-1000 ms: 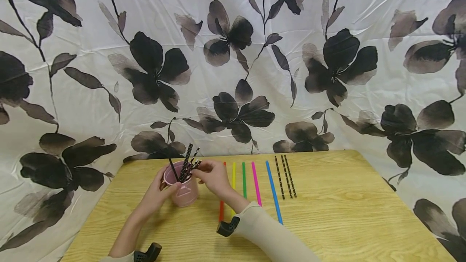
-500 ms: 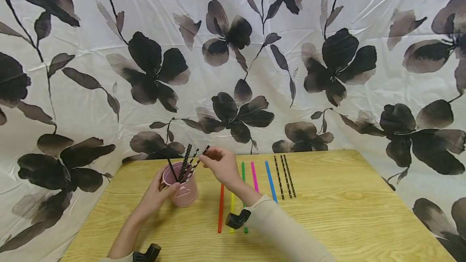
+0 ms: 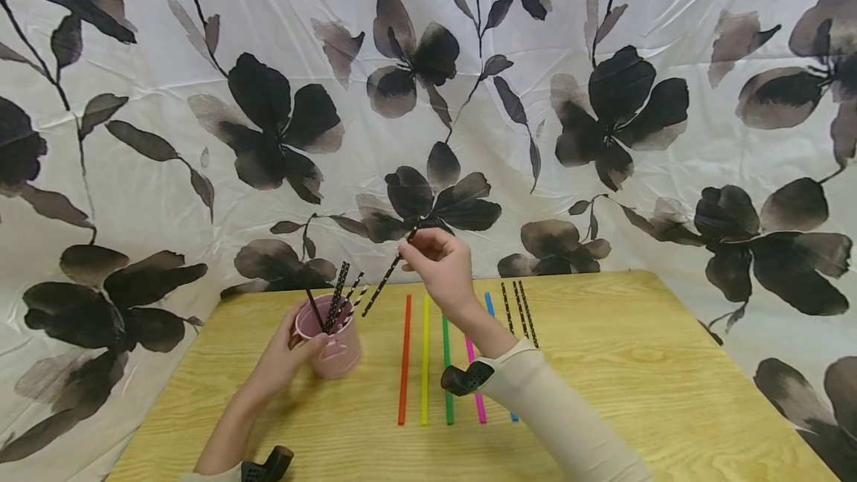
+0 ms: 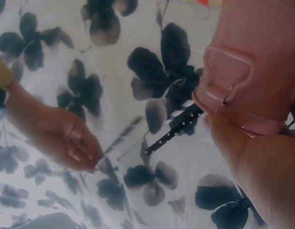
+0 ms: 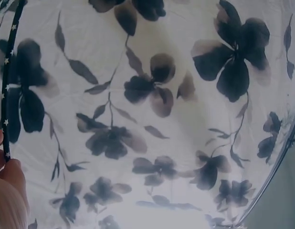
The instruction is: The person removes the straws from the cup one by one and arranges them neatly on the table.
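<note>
Since the earlier frames, my right hand (image 3: pixel 442 268) has risen up and away to the right, and the slim black straw with white stars (image 3: pixel 383 286) has come clear of the smooth, glossy pink pail with a small wire handle (image 3: pixel 341 360).

My right arm, in a cream sleeve (image 3: pixel 562 415), reaches from the lower right; the hand is raised at the bench's (image 3: pixel 602 393) far edge, nearly closed, thumb and fingertips pinching the straw towards its upper end. The straw slants from there down and left, its free lower end just beside the pail's rim.

My left hand (image 3: pixel 288 352) wraps the pail's left side, thumb at the near rim by the wire handle. Inside lean several black straws (image 3: pixel 339 290), some patterned.

Below my right hand, straight straws lie side by side on the wood-grain bench: red (image 3: pixel 405 363), yellow (image 3: pixel 425 363), green (image 3: pixel 447 348), bright pink (image 3: pixel 480 409) and blue (image 3: pixel 490 305), then three patterned black ones (image 3: pixel 521 309), partly behind my forearm.
</note>
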The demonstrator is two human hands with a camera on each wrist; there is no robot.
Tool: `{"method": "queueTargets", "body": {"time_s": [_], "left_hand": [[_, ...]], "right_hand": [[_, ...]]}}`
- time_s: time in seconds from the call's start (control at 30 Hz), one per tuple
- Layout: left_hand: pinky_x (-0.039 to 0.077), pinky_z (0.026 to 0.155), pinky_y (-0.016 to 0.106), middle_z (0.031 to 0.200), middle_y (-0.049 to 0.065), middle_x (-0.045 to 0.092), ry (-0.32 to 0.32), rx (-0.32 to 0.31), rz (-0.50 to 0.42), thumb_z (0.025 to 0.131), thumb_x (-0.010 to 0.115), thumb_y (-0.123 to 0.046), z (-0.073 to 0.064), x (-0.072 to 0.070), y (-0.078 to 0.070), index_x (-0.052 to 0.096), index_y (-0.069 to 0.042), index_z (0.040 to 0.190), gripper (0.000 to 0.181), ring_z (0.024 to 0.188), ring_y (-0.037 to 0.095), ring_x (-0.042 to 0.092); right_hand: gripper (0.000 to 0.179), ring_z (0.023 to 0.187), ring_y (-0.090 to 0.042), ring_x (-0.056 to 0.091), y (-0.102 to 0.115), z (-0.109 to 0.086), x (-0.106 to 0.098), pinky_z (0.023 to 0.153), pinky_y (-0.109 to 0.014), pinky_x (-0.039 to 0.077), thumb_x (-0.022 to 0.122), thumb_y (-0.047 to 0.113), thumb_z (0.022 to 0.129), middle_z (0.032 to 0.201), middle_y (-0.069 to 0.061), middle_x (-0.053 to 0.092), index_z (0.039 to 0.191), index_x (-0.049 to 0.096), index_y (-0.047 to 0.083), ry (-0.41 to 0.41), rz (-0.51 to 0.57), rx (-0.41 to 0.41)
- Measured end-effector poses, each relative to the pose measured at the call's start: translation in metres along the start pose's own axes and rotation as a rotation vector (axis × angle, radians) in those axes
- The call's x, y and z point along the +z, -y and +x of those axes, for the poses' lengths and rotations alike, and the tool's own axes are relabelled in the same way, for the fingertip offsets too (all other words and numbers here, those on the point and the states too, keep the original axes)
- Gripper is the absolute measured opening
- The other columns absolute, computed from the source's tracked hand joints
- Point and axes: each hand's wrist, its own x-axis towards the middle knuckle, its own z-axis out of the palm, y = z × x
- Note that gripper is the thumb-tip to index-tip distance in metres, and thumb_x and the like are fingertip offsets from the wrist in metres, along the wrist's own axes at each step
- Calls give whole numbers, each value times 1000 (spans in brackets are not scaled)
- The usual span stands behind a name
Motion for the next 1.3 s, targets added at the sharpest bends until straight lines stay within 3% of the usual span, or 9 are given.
{"method": "queueTargets", "body": {"time_s": [0.17, 0.33, 0.7, 0.9, 1.1, 1.3], "left_hand": [[22, 98, 51, 139, 14, 23, -2, -7, 1, 86, 59, -22, 0, -1, -1, 14, -19, 141, 71, 125, 34, 23], [19, 99, 51, 140, 15, 21, -1, -3, -3, 86, 59, -21, 0, 0, -2, 14, -16, 141, 71, 126, 33, 20], [22, 98, 51, 138, 13, 25, 5, 6, 10, 86, 58, -21, -1, 0, -3, 16, -15, 140, 68, 125, 33, 24], [22, 98, 49, 139, 15, 23, 3, -11, -3, 86, 59, -21, 1, -1, -3, 14, -16, 141, 71, 126, 33, 23], [21, 98, 51, 139, 17, 22, 12, -20, -6, 85, 60, -21, -2, -1, -13, 15, -13, 140, 72, 126, 36, 22], [22, 98, 51, 141, 15, 20, 5, -25, 16, 86, 58, -23, 0, -1, -4, 12, -17, 141, 73, 126, 36, 22]], "right_hand": [[15, 64, -27, 59, 13, 5, -16, 58, -39, 52, 62, -4, 78, 81, -18, 61, 91, 59, -11, -14, -53, -19], [20, 63, -37, 57, 19, 5, -33, 58, -38, 51, 63, -3, 78, 81, -18, 61, 97, 59, -10, -6, -133, -19], [22, 63, -34, 57, 13, 11, -85, 58, -42, 51, 66, 2, 78, 80, -20, 60, 97, 58, -6, -39, -229, 28], [25, 64, -31, 59, 3, 13, -116, 57, -39, 52, 66, 4, 78, 81, -21, 60, 99, 59, -8, -81, -304, 75], [30, 64, -28, 60, -10, 14, -146, 57, -37, 52, 67, 5, 78, 83, -23, 59, 102, 59, -9, -127, -376, 143], [31, 62, -25, 60, -45, 13, -185, 56, -32, 52, 70, 16, 76, 81, -13, 62, 101, 63, 0, -173, -470, 214]]}}
